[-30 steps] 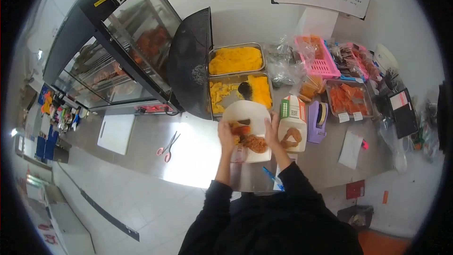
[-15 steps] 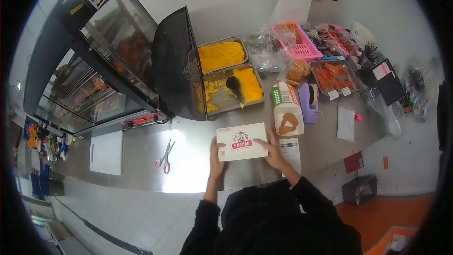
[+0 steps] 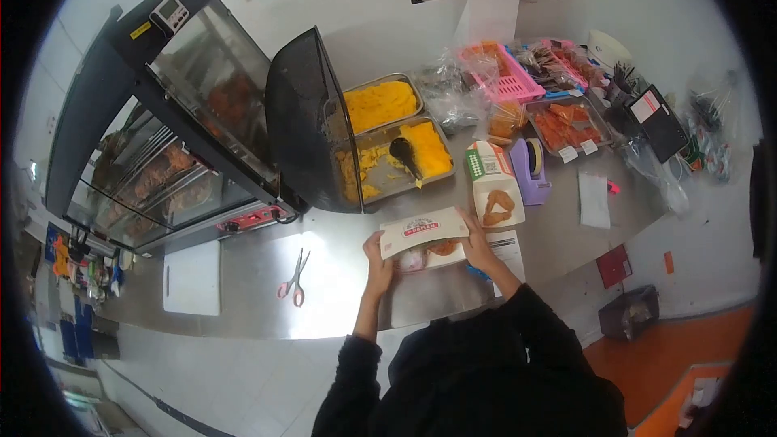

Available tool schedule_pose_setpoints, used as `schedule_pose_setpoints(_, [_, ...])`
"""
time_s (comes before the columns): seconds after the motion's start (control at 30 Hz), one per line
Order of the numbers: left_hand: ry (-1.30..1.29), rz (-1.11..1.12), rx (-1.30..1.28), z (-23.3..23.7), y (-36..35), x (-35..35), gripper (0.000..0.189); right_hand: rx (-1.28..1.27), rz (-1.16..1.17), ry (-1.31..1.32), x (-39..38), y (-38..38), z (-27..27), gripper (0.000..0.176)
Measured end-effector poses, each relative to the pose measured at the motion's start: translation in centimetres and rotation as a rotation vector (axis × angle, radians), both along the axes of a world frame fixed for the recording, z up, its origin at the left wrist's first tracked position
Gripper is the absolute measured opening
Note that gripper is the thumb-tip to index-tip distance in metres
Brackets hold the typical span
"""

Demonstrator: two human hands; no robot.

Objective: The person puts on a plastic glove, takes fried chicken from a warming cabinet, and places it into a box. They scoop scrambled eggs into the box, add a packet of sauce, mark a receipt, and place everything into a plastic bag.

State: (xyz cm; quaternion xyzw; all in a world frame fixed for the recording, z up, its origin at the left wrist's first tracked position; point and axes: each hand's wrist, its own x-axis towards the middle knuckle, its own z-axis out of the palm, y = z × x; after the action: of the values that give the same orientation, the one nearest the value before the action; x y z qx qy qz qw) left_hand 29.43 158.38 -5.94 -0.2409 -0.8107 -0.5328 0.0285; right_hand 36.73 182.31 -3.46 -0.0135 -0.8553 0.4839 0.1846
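Between my hands is a printed cardboard food box (image 3: 429, 231), its lid tilted up at the near side. Through the gap I see a pale wrapped bundle (image 3: 413, 260) and a brown fried piece (image 3: 443, 248). My left hand (image 3: 378, 261) grips the box at its left edge, while my right hand (image 3: 476, 244) is closed on the right edge. Just beyond my right hand stands an open carton (image 3: 498, 201) with fried food in it. A printed paper slip (image 3: 507, 255) lies beside my right wrist, with something blue near it.
Scissors (image 3: 294, 279) lie to the left, past them a white cutting board (image 3: 192, 277). A glass display warmer (image 3: 162, 137) and a dark raised cover (image 3: 303, 121) stand at back left. Behind are yellow-food trays (image 3: 388, 186), a purple tape dispenser (image 3: 532, 186) and a pink basket (image 3: 518, 81).
The box was closed with its top facing up; now its lid is lifted and the food inside shows. Both hands stayed on its sides. The view has shifted slightly.
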Motion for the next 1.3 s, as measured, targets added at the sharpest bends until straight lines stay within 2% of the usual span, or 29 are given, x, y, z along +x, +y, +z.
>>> schedule_pose_setpoints(0.1, [0.053, -0.092, 0.126, 2.0, -1.1, 3.2, 0.05, 0.082, 0.182, 0.015, 3.0, 0.7, 1.1, 0.058])
schedule_pose_setpoints(0.2, [-0.188, -0.24, 0.139, 0.0, -3.0, 3.7, 0.052, 0.117, 0.32, -0.112, 4.1, 1.9, 0.3, 0.066])
schedule_pose_setpoints(0.23, [-0.177, -0.205, 0.042, -0.5, -3.3, 3.1, 0.056, 0.106, 0.353, -0.176, 4.1, 2.0, -0.1, 0.068])
schedule_pose_setpoints(0.33, [-0.112, -0.31, -0.223, 5.0, -3.3, 1.8, 0.06, 0.365, 0.417, -0.203, 2.3, 1.9, 4.3, 0.068])
schedule_pose_setpoints(0.37, [0.053, -0.35, -0.443, 5.7, -2.9, 1.3, 0.06, 0.499, 0.424, -0.216, 1.9, 1.7, 4.0, 0.068])
schedule_pose_setpoints(0.47, [0.379, -0.319, -0.671, 5.3, -2.3, 1.1, 0.056, 0.869, 0.433, -0.251, 1.2, 0.9, 2.8, 0.067])
schedule_pose_setpoints(0.53, [0.392, -0.328, -0.74, 5.0, -2.4, 0.8, 0.054, 1.08, 0.416, -0.264, 0.8, 0.7, 3.0, 0.066])
schedule_pose_setpoints(0.57, [0.401, -0.333, -0.775, 5.2, -2.4, 0.7, 0.053, 1.022, 0.434, -0.305, 0.6, 0.7, 2.8, 0.067])
schedule_pose_setpoints(0.63, [0.311, -0.335, -0.733, 5.7, -2.6, 1.0, 0.05, 0.905, 0.464, -0.388, 0.4, 0.9, 2.4, 0.069])
schedule_pose_setpoints(0.67, [0.269, -0.337, -0.71, 5.9, -2.5, 1.0, 0.048, 0.888, 0.424, -0.328, 1.0, 0.6, 2.5, 0.072])
schedule_pose_setpoints(0.77, [0.074, -0.28, -0.226, 2.4, -2.9, 1.8, 0.044, 0.825, 0.356, -0.208, 2.5, -0.6, 3.4, 0.084])
schedule_pose_setpoints(0.87, [-0.514, -0.148, 0.171, 1.7, -2.3, 2.7, 0.043, 0.79, 0.396, -0.169, 0.8, -1.9, 4.7, 0.099])
schedule_pose_setpoints(0.9, [-0.594, -0.127, 0.248, 2.2, -2.1, 2.8, 0.045, 0.816, 0.411, -0.131, -0.9, -2.3, 5.2, 0.103])
schedule_pose_setpoints(0.93, [-0.79, -0.095, 0.541, 3.8, -1.3, 3.6, 0.043, 0.844, 0.423, -0.098, -2.1, -2.7, 5.5, 0.107])
schedule_pose_setpoints(1.0, [-0.852, -0.101, 0.687, 2.0, -1.5, 3.4, 0.044, 0.688, 0.499, -0.148, -4.0, -3.1, 4.9, 0.104])
schedule_pose_setpoints(1.07, [-0.716, -0.047, 0.674, 3.9, -0.7, 4.0, 0.047, 0.62, 0.491, -0.115, -4.2, -2.1, 5.2, 0.101])
schedule_pose_setpoints(1.13, [-0.745, -0.07, 0.791, 2.2, -0.9, 3.5, 0.056, 0.646, 0.413, -0.003, -2.5, -1.3, 6.4, 0.096])
schedule_pose_setpoints(1.2, [-0.746, -0.122, 0.82, 3.3, 0.4, 3.5, 0.056, 0.603, 0.31, 0.014, 0.5, 1.1, 7.7, 0.094])
schedule_pose_setpoints(1.23, [-0.717, -0.043, 0.772, 3.8, 2.2, 3.3, 0.05, 0.588, 0.271, -0.006, 2.4, 2.9, 8.6, 0.093])
schedule_pose_setpoints(1.3, [-0.608, -0.046, 0.491, 7.0, 7.2, 3.5, 0.044, 0.525, 0.172, -0.075, 6.3, 6.8, 10.9, 0.092])
